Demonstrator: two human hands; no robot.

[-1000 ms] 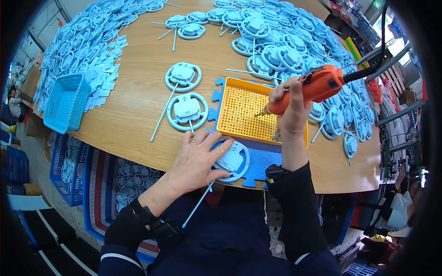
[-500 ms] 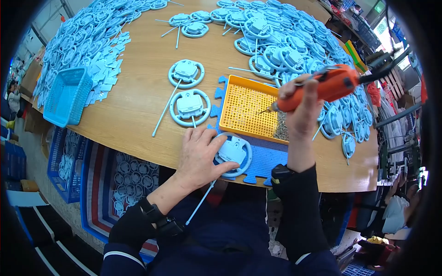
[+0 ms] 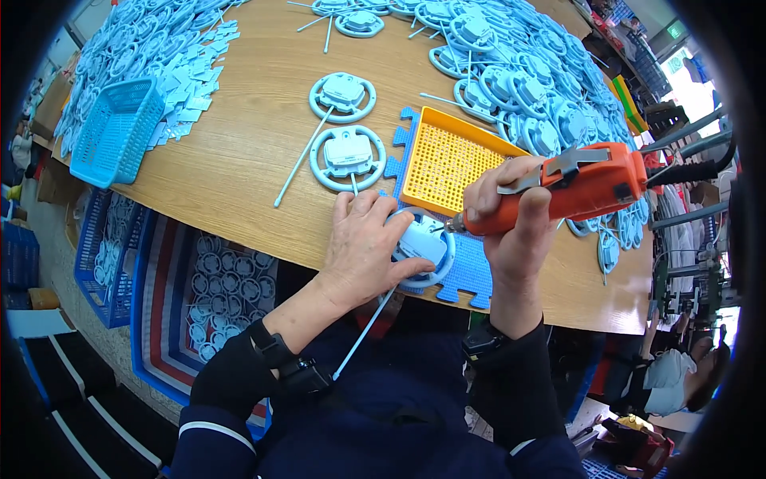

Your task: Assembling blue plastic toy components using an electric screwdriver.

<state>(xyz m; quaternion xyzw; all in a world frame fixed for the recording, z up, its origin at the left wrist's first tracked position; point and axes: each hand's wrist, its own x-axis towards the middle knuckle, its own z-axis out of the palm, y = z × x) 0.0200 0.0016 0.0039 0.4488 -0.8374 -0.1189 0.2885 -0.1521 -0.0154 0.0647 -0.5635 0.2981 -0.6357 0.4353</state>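
My left hand (image 3: 359, 243) holds down a light blue toy steering wheel (image 3: 423, 242) on a blue foam mat (image 3: 472, 267), thumb and forefinger spread over its boxy middle. A thin light blue rod (image 3: 363, 335) sticks out from under the hand past the table edge. In my right hand (image 3: 515, 247) is an orange electric screwdriver (image 3: 570, 191), held almost level. Its bit reaches the top of the wheel's boxy middle; whether a screw sits there is too small to tell. Two similar wheels (image 3: 343, 96) lie just beyond my left hand.
Behind the mat stands a yellow perforated tray (image 3: 411, 191). Light blue wheels (image 3: 542, 88) pile up at the back right, with more parts and flat pieces (image 3: 187, 88) at the left. A blue basket (image 3: 116, 144) stands on the left; crates (image 3: 144, 319) of parts sit below the table edge.
My right hand has brought the screwdriver from over the yellow tray down and nearer, its bit now at the wheel. My left hand stays on the wheel. The whole view has shifted slightly.
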